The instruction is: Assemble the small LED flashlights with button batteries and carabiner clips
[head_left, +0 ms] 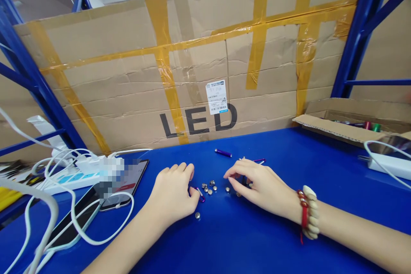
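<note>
My left hand (pixel 178 190) is closed, fingers curled under, at the middle of the blue table. A purple carabiner (pixel 201 196) with a silver gate sticks out by its thumb; whatever else lies in the palm is hidden. My right hand (pixel 257 182) hovers low to the right, its thumb and index fingertips almost together; what they hold, if anything, is hidden. Between the hands lie several small silver button cells (pixel 209 192), one more button cell (pixel 197 215) nearer me. Another purple and silver piece (pixel 260 161) shows behind my right hand. A purple metal tube (pixel 223 153) lies farther back.
At left, a white power strip (pixel 69 181) with tangled white cables stands beside two phones, one a dark phone (pixel 135 180). An open cardboard box (pixel 337 126) with coloured tubes sits at back right, near a white plug block (pixel 388 166). A tall taped cardboard sheet (pixel 128 90) closes the back.
</note>
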Motion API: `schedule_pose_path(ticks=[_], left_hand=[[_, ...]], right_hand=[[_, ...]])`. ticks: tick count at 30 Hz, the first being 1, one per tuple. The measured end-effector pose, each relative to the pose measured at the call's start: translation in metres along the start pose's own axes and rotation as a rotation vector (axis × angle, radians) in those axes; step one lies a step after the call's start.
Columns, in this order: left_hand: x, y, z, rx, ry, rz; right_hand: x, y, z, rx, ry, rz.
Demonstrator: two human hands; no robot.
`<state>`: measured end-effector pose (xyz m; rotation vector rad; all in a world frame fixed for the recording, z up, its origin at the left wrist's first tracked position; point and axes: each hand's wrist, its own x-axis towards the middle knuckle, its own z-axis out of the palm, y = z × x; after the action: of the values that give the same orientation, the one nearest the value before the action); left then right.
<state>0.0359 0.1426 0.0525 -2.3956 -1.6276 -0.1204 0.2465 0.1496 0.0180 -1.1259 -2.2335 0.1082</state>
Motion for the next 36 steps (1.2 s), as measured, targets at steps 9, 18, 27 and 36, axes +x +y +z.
schedule_pose_path(ticks=[9,18,27,36], left_hand=[[-0.004,0.010,0.008,0.003,-0.162,-0.065],[0.000,0.005,0.020,-0.218,0.200,-0.036],[-0.011,0.028,0.035,-1.021,0.326,0.079],[-0.003,0.032,0.039,-1.343,0.166,-0.183]], right_hand=[[-0.001,0.002,0.004,0.014,-0.040,0.006],[0.002,0.000,0.000,-0.063,-0.131,0.055],[0.004,0.014,-0.001,-0.071,-0.261,-0.017],[0.006,0.020,0.002,-0.026,-0.254,-0.055]])
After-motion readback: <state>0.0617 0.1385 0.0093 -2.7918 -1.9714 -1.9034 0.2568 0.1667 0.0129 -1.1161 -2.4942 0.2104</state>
